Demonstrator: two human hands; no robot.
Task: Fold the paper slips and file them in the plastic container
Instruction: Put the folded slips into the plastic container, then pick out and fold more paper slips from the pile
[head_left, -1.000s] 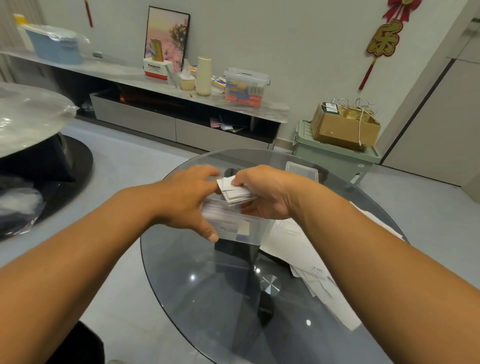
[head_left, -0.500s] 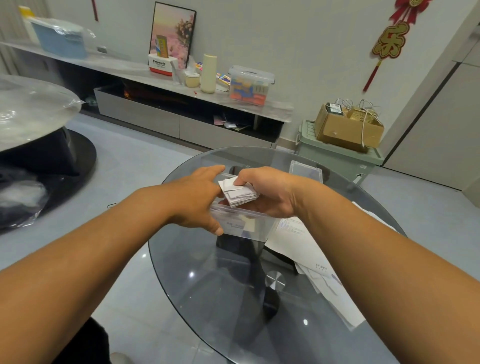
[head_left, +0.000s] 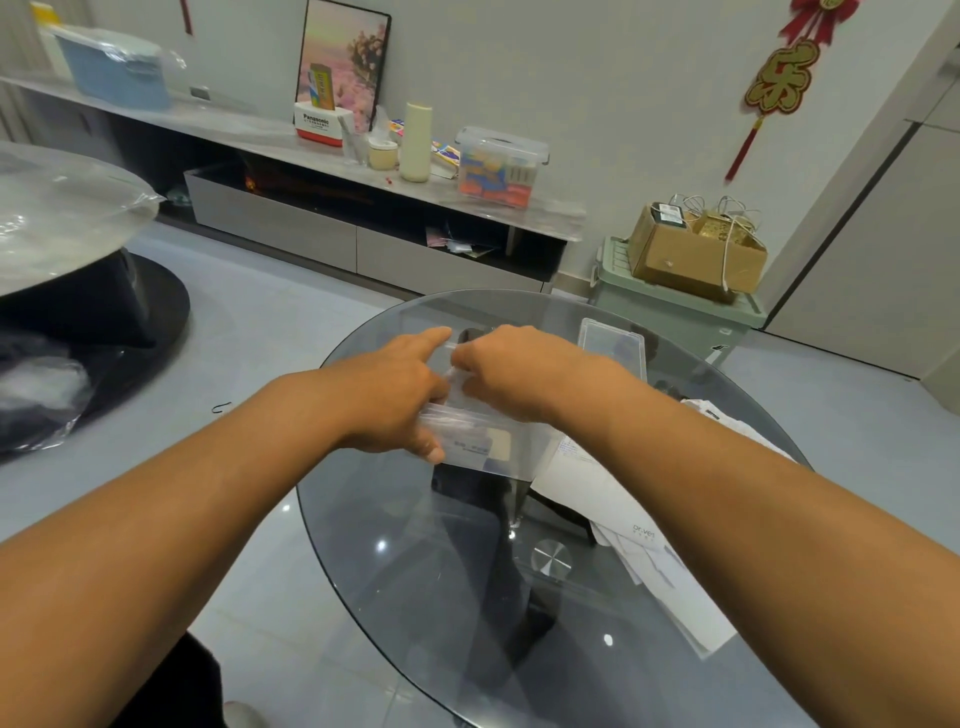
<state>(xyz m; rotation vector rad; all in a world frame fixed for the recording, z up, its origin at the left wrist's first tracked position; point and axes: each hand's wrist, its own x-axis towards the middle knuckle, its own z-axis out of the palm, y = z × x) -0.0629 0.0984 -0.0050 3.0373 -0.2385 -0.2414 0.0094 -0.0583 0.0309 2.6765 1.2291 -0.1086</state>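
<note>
A clear plastic container (head_left: 498, 449) stands on the round glass table (head_left: 415, 561). My left hand (head_left: 389, 395) grips its left end, thumb on the near wall and index finger stretched over the top. My right hand (head_left: 519, 371) reaches down into the container from above, fingers curled round a stack of folded paper slips (head_left: 453, 375). Only a white sliver of the stack shows between the two hands. A few slips show through the container's near wall.
The container's clear lid (head_left: 613, 343) lies on the table behind my right hand. Unfolded white papers (head_left: 602, 499) lie spread under my right forearm. Beyond the table stand a green bin with a cardboard box (head_left: 696, 254) and a low wall cabinet (head_left: 322, 239).
My right hand has lowered the stack of folded slips from above the rim down into the container. My left hand stays on the container's left end.
</note>
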